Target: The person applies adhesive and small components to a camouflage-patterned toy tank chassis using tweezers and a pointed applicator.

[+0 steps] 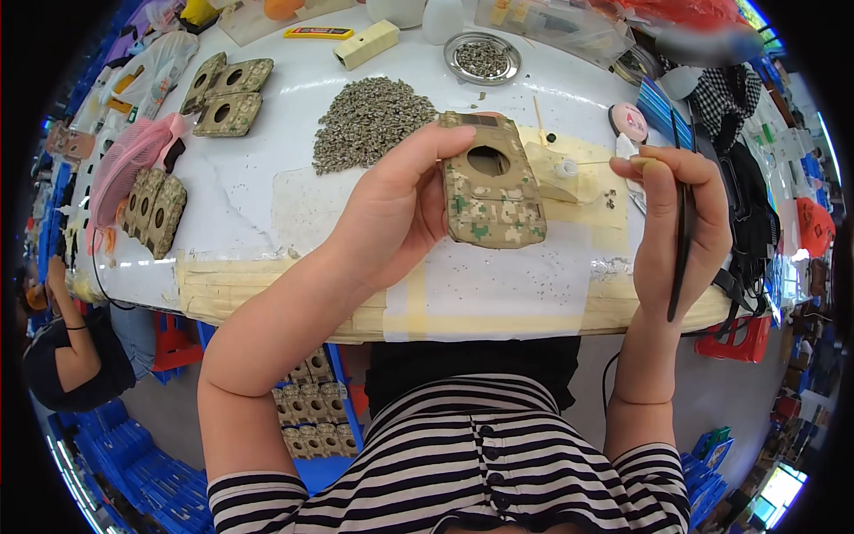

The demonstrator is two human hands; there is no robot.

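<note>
My left hand [391, 191] grips a camouflage-patterned toy tank hull shell [494, 206] by its left edge, thumb on top. The shell has a round hole near its far end and is tilted up above the table. To the right, my right hand [692, 214] is closed, pinching a thin pale stick [598, 162] between thumb and forefinger. Black tweezers [680, 262] also lie in that hand, pointing toward me. The stick's far end is near a small white open-topped container [566, 168], set on yellowish tape beside the shell.
A heap of small grey-brown parts [374, 125] lies beyond my left hand; a round metal dish [514, 69] holds more. More camouflage shells [233, 98] sit at left, near a pink mesh bag [133, 169]. A black bag [756, 205] is at right. Another person [80, 356] is at far left.
</note>
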